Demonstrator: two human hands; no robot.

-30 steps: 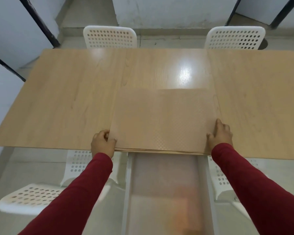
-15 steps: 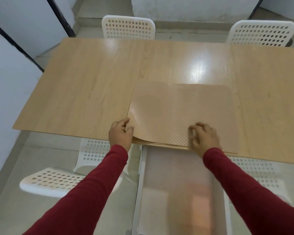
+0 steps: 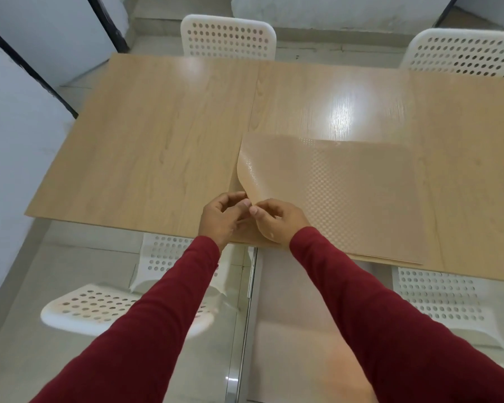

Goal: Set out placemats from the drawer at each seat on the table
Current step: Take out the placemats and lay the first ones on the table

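Both hands have come together since a second ago: left hand (image 3: 220, 218) and right hand (image 3: 277, 219) fingers are pinching the top placemat (image 3: 332, 187) corner, peeling it from the stack on the tabletop (image 3: 157, 146) at lower centre

The table (image 3: 163, 146) shows a pale wood-grain top, smooth and glossy under a bright glare; the placemats (image 3: 346, 199) look like thin, flexible plastic with a dotted, embossed sheen; the chairs (image 3: 227, 36) are white perforated plastic; sleeves (image 3: 390, 330) are matt red cloth.
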